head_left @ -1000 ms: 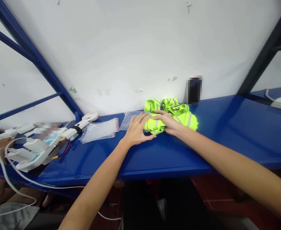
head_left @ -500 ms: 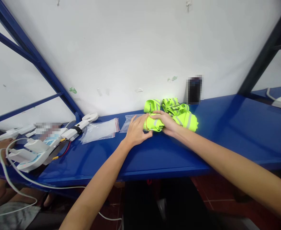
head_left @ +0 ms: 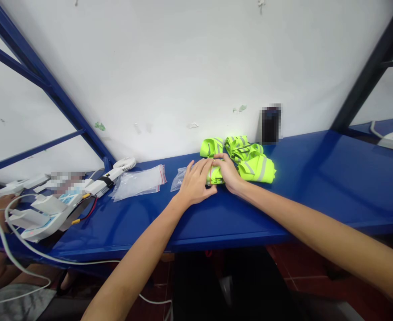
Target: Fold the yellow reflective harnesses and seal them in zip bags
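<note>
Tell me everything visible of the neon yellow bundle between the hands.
The neon yellow bundle looks like bunched, soft fabric with greyish and dark detail. It is over the blue table, the left hand covering its left side and the right hand wrapping its right. A thin red line crosses it, possibly the edge of the clear bag. Both ends are hidden.

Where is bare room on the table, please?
Bare: blue tabletop right of the lime reflective fabric rolls, and in front of the clear plastic bags. Crowded: around those rolls, and far left at the white power strip.
</note>
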Action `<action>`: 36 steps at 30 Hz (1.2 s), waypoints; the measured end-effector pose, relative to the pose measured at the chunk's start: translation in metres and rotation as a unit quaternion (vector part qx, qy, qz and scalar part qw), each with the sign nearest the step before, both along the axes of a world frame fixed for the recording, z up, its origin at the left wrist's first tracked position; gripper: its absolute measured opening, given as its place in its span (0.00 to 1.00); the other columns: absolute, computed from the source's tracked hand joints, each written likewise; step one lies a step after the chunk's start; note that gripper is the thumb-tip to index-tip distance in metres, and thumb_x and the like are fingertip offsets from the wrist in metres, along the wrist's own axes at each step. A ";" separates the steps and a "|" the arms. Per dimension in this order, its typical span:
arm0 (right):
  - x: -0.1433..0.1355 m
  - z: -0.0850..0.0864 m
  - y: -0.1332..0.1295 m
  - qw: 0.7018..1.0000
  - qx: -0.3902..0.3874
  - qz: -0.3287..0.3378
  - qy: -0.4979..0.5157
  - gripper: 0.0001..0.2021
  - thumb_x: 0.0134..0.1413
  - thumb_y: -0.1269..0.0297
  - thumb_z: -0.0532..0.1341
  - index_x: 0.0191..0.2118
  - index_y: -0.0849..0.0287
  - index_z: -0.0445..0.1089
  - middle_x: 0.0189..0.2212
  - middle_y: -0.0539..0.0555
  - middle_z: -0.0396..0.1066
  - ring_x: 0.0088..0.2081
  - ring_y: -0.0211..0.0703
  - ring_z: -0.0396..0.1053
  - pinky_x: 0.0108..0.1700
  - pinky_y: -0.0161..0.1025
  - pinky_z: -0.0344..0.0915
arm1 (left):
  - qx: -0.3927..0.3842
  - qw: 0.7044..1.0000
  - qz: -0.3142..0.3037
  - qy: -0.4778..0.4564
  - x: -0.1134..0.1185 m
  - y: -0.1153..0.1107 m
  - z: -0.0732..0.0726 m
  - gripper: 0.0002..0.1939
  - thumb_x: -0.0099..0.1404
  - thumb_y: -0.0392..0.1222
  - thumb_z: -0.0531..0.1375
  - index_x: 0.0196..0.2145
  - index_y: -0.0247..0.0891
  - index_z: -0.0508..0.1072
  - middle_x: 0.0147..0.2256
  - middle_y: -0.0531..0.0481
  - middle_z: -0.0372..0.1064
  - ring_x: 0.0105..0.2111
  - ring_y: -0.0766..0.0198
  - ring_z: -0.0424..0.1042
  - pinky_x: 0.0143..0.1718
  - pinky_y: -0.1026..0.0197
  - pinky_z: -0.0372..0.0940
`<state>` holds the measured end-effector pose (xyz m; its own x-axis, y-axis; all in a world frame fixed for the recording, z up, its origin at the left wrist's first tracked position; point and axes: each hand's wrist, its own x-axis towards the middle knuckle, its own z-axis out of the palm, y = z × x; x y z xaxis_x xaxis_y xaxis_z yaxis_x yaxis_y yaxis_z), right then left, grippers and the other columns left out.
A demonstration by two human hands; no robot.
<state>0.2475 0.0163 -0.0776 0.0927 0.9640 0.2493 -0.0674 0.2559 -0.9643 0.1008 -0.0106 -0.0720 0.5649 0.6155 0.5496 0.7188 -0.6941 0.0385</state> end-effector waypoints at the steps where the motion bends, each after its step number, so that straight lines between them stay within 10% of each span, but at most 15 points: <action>1: 0.001 0.002 0.000 1.000 -0.012 0.015 0.019 0.14 0.44 0.62 0.57 0.40 0.55 0.67 0.34 0.51 0.72 0.37 0.46 0.70 0.39 0.42 0.68 | -0.009 1.000 0.001 -0.010 -0.002 0.001 0.000 0.39 0.55 0.43 0.58 0.63 0.36 0.53 0.62 0.38 0.58 0.62 0.50 0.56 0.65 0.44 0.43; 9: 0.017 0.024 -0.010 0.947 -0.076 0.298 0.090 0.16 0.49 0.61 0.66 0.46 0.55 0.73 0.44 0.54 0.75 0.44 0.46 0.73 0.39 0.39 0.73 | -0.067 0.980 -0.047 -0.183 -0.024 0.012 0.000 0.29 0.62 0.43 0.52 0.60 0.36 0.57 0.58 0.39 0.63 0.57 0.52 0.64 0.59 0.49 0.58; 28: 0.009 0.018 -0.011 0.984 0.009 0.177 0.024 0.21 0.39 0.63 0.73 0.43 0.62 0.76 0.31 0.54 0.76 0.20 0.31 0.65 0.19 0.30 0.64 | -0.076 0.963 -0.119 -0.229 -0.020 0.003 0.005 0.27 0.61 0.43 0.57 0.57 0.38 0.59 0.54 0.41 0.65 0.51 0.52 0.68 0.52 0.50 0.62; 36: 0.017 0.029 -0.012 0.954 -0.074 0.267 0.116 0.13 0.52 0.71 0.65 0.46 0.61 0.74 0.34 0.54 0.76 0.24 0.33 0.72 0.31 0.33 0.75 | -0.092 0.935 -0.115 -0.323 -0.025 0.007 0.008 0.26 0.58 0.41 0.56 0.55 0.36 0.62 0.49 0.43 0.68 0.47 0.55 0.70 0.50 0.53 0.64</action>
